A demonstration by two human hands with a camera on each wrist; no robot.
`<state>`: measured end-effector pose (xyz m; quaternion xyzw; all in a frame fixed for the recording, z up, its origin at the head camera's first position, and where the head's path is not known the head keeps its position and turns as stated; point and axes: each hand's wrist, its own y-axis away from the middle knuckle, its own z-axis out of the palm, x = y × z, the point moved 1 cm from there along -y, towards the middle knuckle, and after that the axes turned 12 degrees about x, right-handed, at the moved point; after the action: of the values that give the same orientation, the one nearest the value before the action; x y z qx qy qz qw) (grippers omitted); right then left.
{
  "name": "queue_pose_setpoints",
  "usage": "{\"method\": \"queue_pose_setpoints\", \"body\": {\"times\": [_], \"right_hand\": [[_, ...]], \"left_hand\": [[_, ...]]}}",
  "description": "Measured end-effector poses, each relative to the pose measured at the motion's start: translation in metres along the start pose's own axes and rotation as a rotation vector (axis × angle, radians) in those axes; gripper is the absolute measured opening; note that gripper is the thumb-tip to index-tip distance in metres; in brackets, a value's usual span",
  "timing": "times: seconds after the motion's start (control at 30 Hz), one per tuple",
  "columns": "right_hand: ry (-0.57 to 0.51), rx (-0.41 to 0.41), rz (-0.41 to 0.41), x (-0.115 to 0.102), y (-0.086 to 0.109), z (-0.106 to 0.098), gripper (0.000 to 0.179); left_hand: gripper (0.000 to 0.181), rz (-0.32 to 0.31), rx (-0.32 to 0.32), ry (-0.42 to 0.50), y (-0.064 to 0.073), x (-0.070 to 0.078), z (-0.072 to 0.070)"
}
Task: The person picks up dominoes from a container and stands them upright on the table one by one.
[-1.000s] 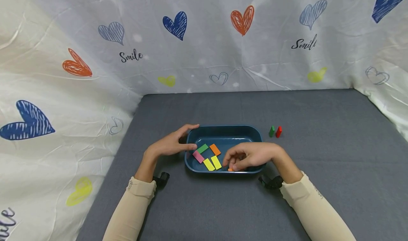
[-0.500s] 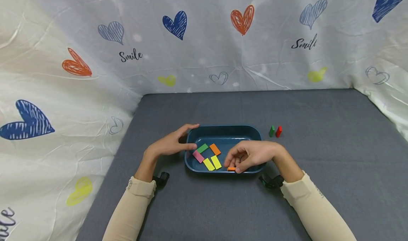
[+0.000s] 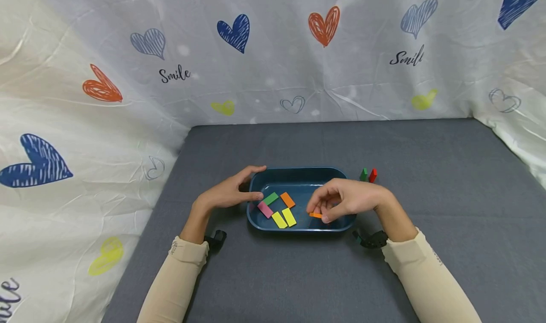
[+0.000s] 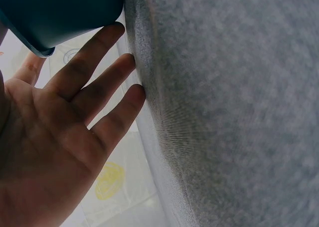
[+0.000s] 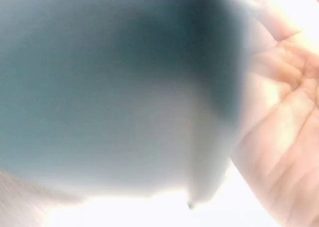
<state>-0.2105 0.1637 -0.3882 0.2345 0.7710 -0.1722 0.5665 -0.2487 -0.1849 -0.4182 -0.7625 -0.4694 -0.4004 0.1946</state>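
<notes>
My left hand [image 3: 228, 192] rests at the left end of the dark blue tray [image 3: 298, 174]. Its thumb lies over the rim; in the left wrist view its straight, spread fingers [image 4: 87, 67] touch or sit just under the outer wall. Over the tray's right part, my right hand [image 3: 351, 199] pinches a small orange block [image 3: 314, 215] between thumb and fingers. Left in the tray lie a green block [image 3: 271, 198], a pink block [image 3: 265, 209], another orange block [image 3: 287, 200] and two yellow blocks [image 3: 279, 220]. The right wrist view is blurred, showing the tray wall and palm.
Just beyond the tray's right end, a green block [image 3: 364, 175] and a red block [image 3: 373, 175] stand upright on the grey cloth [image 3: 273, 275]. A white curtain [image 3: 273, 76] printed with hearts rises behind the table and along its left side.
My right hand has lifted the orange block off the near side of the tray floor and shifted slightly right and away from me. The left hand stays in place.
</notes>
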Motion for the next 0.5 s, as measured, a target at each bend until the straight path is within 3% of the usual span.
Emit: {"method": "queue_pose_setpoints", "body": {"times": [0.17,0.5], "right_hand": [[0.037,0.141,-0.031,-0.008,0.021,-0.021,0.028],[0.076,0.532,0.036,-0.01,0.074,-0.062,0.028]], "left_hand": [[0.082,0.002,-0.012,0.01,0.0,0.001,0.0],[0.082,-0.019,-0.002,-0.01,-0.001,-0.001,0.001]]}}
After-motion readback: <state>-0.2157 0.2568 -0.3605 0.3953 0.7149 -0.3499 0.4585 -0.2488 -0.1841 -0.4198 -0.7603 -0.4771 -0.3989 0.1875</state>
